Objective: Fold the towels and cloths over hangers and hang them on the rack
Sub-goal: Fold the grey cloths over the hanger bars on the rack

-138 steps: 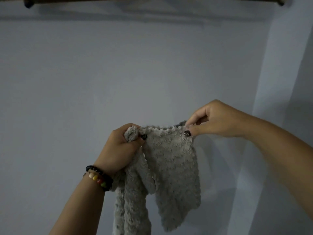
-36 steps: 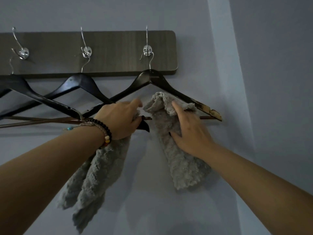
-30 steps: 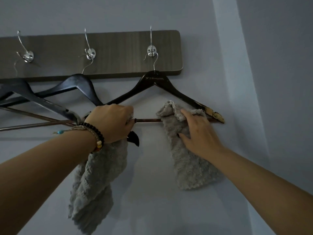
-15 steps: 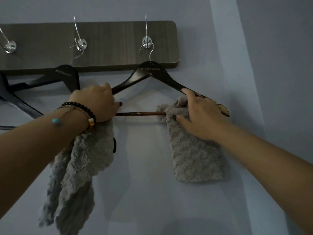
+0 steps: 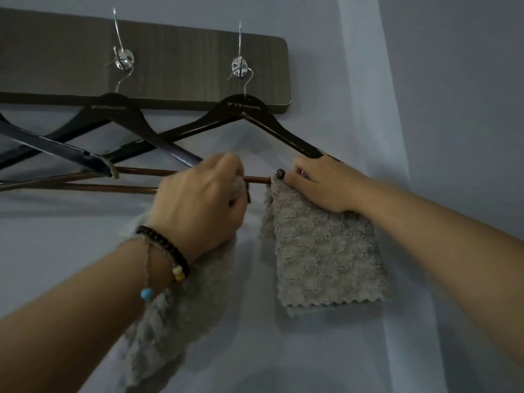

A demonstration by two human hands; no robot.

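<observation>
A dark wooden hanger [image 5: 286, 134] hangs from the right hook [image 5: 240, 69] of a wooden wall rack [image 5: 181, 66]. A grey fluffy cloth [image 5: 323, 251] is folded over the right part of its brown crossbar [image 5: 256, 180]. My right hand [image 5: 320, 185] lies on the cloth's top fold at the bar, thumb on the fold's left corner. My left hand [image 5: 201, 205] grips a second grey cloth [image 5: 175, 307] near the bar's left part; that cloth hangs down under my wrist.
Two more dark hangers [image 5: 113, 117] hang to the left, their arms and crossbars [image 5: 85, 188] crossing one another. A second hook [image 5: 122, 59] holds one. The pale wall [image 5: 453, 109] has a corner ridge at the right.
The cloth on the right now hangs flat and squared over the crossbar. My left hand has moved right along the bar with the second cloth. The view has shifted closer.
</observation>
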